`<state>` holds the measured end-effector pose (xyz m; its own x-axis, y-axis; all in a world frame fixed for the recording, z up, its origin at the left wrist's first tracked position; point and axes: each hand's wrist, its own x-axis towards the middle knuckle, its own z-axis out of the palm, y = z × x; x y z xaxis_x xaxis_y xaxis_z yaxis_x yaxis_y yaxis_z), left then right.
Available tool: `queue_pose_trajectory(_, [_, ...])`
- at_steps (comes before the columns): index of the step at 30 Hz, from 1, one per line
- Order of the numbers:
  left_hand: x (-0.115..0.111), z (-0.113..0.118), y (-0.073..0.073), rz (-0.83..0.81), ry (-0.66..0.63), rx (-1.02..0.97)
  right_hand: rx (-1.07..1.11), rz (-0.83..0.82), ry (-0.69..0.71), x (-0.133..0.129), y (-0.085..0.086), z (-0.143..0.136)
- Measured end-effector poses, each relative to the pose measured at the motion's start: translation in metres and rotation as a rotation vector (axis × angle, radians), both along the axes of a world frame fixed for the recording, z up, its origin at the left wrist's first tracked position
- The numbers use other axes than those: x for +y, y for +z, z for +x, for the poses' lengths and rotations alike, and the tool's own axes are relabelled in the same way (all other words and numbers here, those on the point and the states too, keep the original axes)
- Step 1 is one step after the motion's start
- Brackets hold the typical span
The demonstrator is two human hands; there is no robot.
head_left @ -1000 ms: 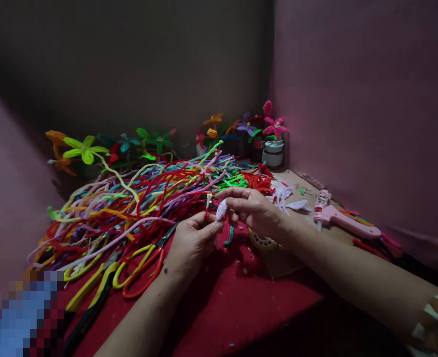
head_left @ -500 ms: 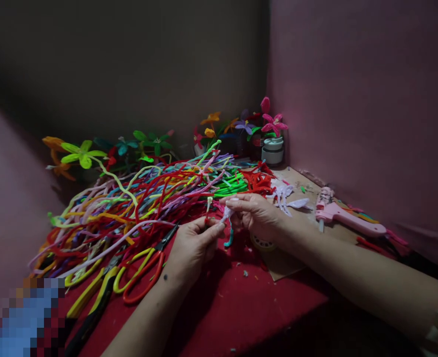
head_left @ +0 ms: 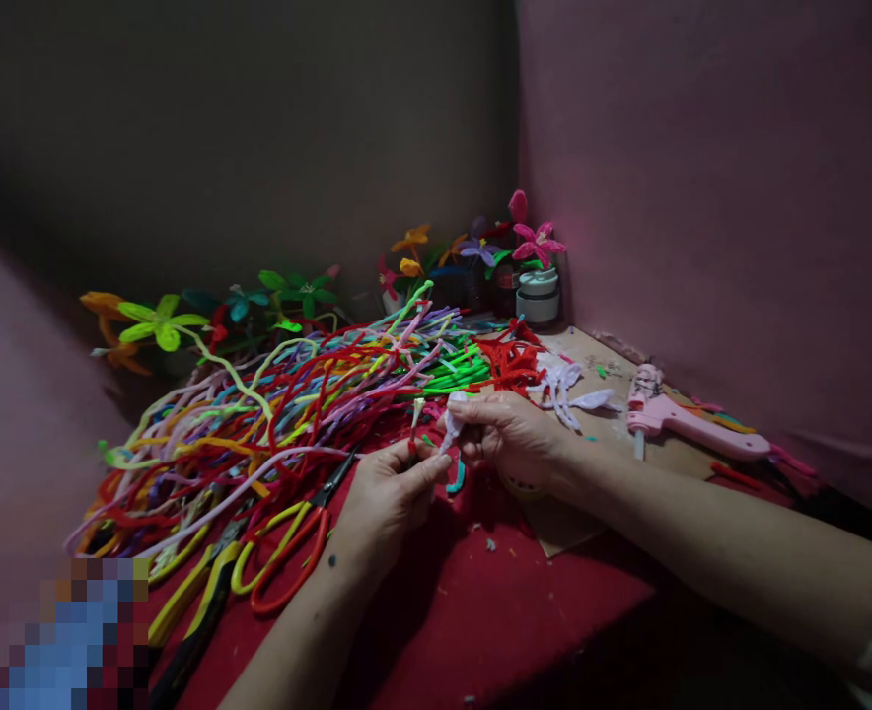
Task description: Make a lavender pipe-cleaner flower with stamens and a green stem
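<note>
Head view, facing a corner, down over red cloth (head_left: 480, 631). At centre, white petal (head_left: 454, 419), fuzzy, stretched between left hand (head_left: 388, 493) and right hand (head_left: 514, 429), both near each other. On the left, thumb and forefinger pressed together, pinching the petal's lower end; at the same fingers, a thin stem (head_left: 417, 412), roughly upright, pale at the tip, red lower down, hold on it partly hidden. On the right, thumb and forefinger pinching the petal's upper end, other fingers curled under; cannot tell what is beneath them. Just below the petal, a bent teal scrap (head_left: 457, 478). Beyond the left hand, a big tangled heap of pipe cleaners (head_left: 251, 414), many colours. At its near edge, beside the left wrist, scissors (head_left: 321, 500) with red and yellow handles, blades toward the heap; farther left, pliers (head_left: 218, 582), handles yellow and black. Behind the right hand, green strips (head_left: 458, 373), a red pile (head_left: 510, 365), then loose white pieces (head_left: 595, 399). Farther right, on cardboard (head_left: 569, 532), a pink glue gun (head_left: 709, 426), handle stretching right. Along the back, fuzzy flowers: yellow-green flower (head_left: 160, 322) at left, pink flower (head_left: 540, 244) above a pale jar (head_left: 538, 301) at right.
</note>
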<state>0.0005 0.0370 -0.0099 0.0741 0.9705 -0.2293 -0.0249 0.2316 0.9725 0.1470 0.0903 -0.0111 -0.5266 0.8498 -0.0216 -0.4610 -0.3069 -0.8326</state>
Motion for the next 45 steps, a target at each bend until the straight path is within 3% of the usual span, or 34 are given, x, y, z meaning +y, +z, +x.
queue_pose_trajectory(10, [-0.002, 0.002, 0.005, 0.157, 0.107, -0.076, 0.019, 0.009, -0.083, 0.007, -0.007, 0.004])
queue_pose_trajectory(19, [0.004, 0.0, 0.001, 0.099, 0.036, -0.327, -0.006, -0.028, 0.041, 0.006, -0.006, 0.006])
queue_pose_trajectory(27, [0.004, 0.002, -0.002, 0.057, 0.095, -0.34, -0.027, -0.006, 0.069, 0.002, -0.011, 0.004])
queue_pose_trajectory(45, [0.002, 0.004, -0.002, 0.074, 0.073, -0.309, -0.014, 0.026, 0.094, -0.002, -0.009, 0.002])
